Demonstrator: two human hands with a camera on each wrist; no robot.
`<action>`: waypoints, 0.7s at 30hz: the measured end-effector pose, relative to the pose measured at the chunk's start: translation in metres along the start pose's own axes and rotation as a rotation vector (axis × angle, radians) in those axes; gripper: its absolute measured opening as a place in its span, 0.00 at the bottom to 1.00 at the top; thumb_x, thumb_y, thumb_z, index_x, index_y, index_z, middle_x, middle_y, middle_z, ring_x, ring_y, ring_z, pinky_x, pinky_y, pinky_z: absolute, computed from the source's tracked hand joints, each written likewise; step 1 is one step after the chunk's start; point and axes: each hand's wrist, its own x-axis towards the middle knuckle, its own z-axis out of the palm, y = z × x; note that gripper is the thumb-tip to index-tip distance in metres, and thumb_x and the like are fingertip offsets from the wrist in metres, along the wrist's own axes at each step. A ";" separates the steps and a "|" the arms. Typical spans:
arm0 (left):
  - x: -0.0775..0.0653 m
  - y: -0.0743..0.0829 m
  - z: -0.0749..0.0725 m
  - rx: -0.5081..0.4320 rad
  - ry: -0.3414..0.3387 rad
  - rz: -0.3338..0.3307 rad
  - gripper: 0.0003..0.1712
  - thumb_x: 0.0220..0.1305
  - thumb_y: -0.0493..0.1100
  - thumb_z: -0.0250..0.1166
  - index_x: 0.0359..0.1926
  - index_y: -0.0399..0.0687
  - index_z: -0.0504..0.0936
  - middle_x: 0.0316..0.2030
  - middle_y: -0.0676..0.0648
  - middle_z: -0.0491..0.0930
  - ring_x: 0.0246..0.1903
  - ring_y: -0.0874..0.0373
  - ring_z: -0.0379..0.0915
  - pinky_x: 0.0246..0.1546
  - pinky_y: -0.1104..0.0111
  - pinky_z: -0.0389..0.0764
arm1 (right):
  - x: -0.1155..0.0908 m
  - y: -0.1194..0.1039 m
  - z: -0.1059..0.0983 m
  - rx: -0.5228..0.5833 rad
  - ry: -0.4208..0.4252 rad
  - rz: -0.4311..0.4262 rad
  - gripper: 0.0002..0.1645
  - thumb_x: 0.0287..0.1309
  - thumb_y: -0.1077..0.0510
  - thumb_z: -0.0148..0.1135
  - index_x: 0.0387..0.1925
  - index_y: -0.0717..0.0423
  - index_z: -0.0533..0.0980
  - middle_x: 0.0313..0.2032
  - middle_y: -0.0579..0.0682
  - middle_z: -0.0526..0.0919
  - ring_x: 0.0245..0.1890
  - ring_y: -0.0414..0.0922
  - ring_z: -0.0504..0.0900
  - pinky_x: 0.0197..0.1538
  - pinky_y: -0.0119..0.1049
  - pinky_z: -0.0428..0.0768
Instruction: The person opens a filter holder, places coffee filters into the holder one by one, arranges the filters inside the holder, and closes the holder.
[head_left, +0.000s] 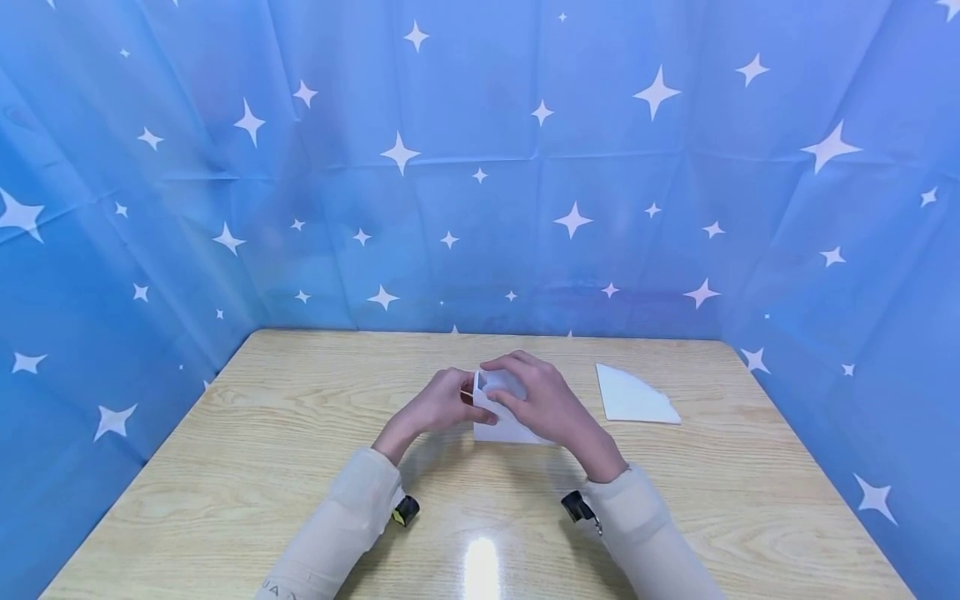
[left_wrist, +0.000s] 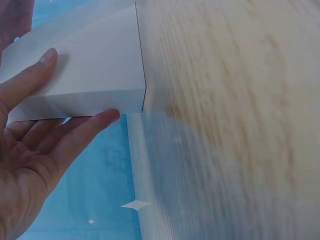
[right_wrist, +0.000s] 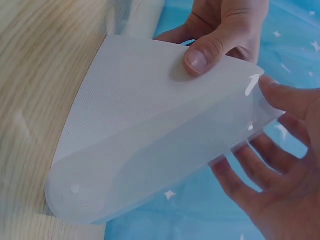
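A white wedge-shaped box (head_left: 504,430) with a finely ribbed face stands on edge over the table, held between both hands. Along one side of it runs a smooth translucent panel (right_wrist: 175,150) with a rounded end. My left hand (head_left: 444,403) grips the box from the left, thumb (left_wrist: 35,77) on the ribbed face and fingers along the narrow side. On the other side my right hand (head_left: 546,402) holds the upper end of the translucent panel, thumb at its top edge and fingertips along the opposite edge. The inside of the box is hidden in the wrist views.
To the right on the wooden table (head_left: 225,500) lies a flat white fan-shaped piece (head_left: 636,397). A blue curtain (head_left: 480,250) with white stars hangs behind and along both sides. A black wrist device (head_left: 406,510) hangs under the left sleeve, another (head_left: 577,506) under the right.
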 end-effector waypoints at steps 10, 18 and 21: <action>0.001 -0.003 0.000 -0.034 -0.013 0.019 0.17 0.51 0.49 0.75 0.40 0.47 0.84 0.32 0.52 0.85 0.30 0.61 0.79 0.32 0.68 0.79 | -0.001 0.000 -0.005 0.005 -0.009 -0.015 0.18 0.62 0.54 0.63 0.55 0.47 0.77 0.53 0.42 0.80 0.47 0.41 0.80 0.44 0.36 0.80; 0.002 -0.003 0.000 -0.054 -0.003 0.040 0.14 0.51 0.46 0.76 0.40 0.53 0.84 0.33 0.55 0.85 0.33 0.62 0.81 0.35 0.67 0.81 | -0.001 0.004 -0.012 -0.007 0.002 -0.031 0.19 0.61 0.54 0.65 0.54 0.44 0.77 0.54 0.44 0.81 0.48 0.42 0.81 0.44 0.38 0.82; 0.001 -0.003 0.000 -0.060 -0.003 0.041 0.14 0.51 0.46 0.76 0.40 0.55 0.84 0.33 0.55 0.85 0.32 0.62 0.81 0.34 0.68 0.81 | -0.002 0.005 -0.014 -0.003 -0.005 -0.034 0.19 0.61 0.54 0.65 0.54 0.44 0.77 0.54 0.43 0.81 0.46 0.41 0.82 0.43 0.37 0.82</action>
